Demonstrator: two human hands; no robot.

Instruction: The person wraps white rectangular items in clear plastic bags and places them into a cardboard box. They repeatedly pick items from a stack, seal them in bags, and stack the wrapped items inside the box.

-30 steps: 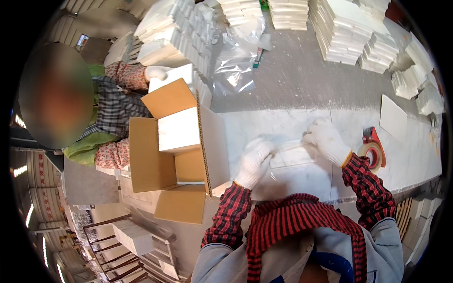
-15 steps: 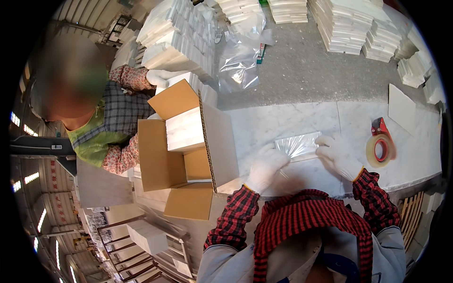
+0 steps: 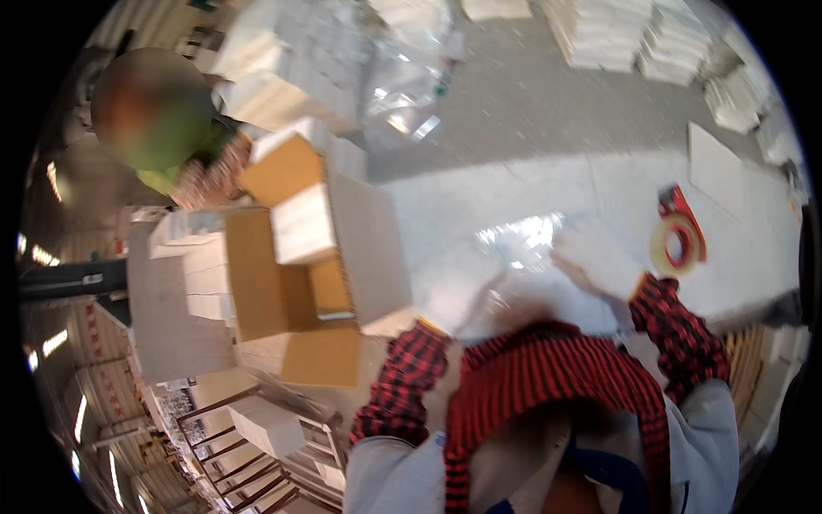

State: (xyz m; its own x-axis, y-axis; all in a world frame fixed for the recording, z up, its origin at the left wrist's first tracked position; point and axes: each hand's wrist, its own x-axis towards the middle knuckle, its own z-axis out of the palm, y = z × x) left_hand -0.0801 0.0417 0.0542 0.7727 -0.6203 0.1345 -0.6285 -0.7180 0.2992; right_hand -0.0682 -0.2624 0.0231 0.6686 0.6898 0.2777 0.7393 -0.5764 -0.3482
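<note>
A flat white slab in shiny clear plastic film (image 3: 521,242) lies on the pale stone worktop in front of me. My left hand (image 3: 462,278), in a white glove, is closed at its left end. My right hand (image 3: 599,254), gloved as well, grips the right end, with its thumb side toward me. Loose film shows between my hands on the side near my body. Both hands are smeared by motion, so single fingers are hard to make out.
Left of my hands stands an open cardboard box (image 3: 368,244) with white blocks (image 3: 304,224) inside. A red tape dispenser (image 3: 681,231) lies to the right, near a loose white slab (image 3: 715,171). Behind the box is a co-worker (image 3: 205,167). White stacks (image 3: 599,30) stand on the floor beyond.
The whole view has shifted and blurred. Loose film now shows on the near side of the slab. The co-worker has moved back from the box, and their gloved hand no longer shows on the blocks.
</note>
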